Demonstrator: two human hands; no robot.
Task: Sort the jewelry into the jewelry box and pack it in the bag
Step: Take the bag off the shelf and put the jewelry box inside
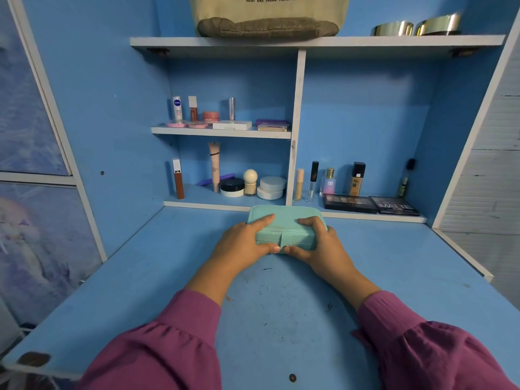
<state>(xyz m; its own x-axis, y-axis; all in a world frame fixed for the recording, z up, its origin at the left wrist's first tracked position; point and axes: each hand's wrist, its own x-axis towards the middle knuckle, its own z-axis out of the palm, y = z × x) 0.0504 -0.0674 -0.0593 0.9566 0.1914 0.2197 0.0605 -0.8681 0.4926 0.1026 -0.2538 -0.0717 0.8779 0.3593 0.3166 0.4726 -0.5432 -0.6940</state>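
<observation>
Head view shows the mint-green rectangular jewelry box (285, 225) with rounded corners, lying closed on the far middle of the blue painted surface (270, 319), just before the shelves. The left hand (244, 243) and the right hand (318, 243) hold the box from both sides, fingers curled over the lid, thumbs meeting at the small round clasp on the front. The covering looks like soft, matte faux leather, so the grip should not slip. I think the step is to close or lift the box; it is better to keep it level and press evenly. The beige canvas bag (270, 12) with a grey woven base stands on the top shelf, far above.
</observation>
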